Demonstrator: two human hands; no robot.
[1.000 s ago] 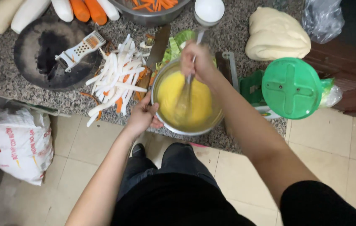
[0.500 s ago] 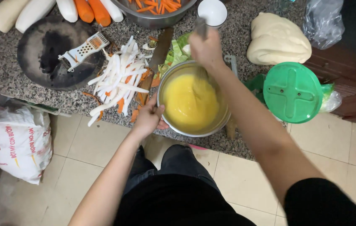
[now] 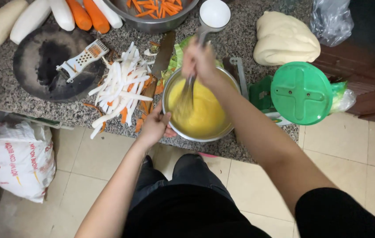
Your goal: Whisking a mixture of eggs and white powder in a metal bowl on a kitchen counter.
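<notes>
Both hands work at the steel bowl (image 3: 198, 110) of yellow batter, which sits at the near edge of the speckled stone counter (image 3: 2, 94). Curled shut, the right hand (image 3: 199, 61) grips a whisk (image 3: 186, 94) whose wires dip into the batter. On the bowl's left rim the left hand (image 3: 154, 126) cups the wall, fingers partly open. Left of the bowl lie white and orange vegetable strips (image 3: 117, 90), almost touching it; right of it stands a green lid (image 3: 301, 92), with bare counter between. Behind the bowl rests a knife (image 3: 163, 55).
</notes>
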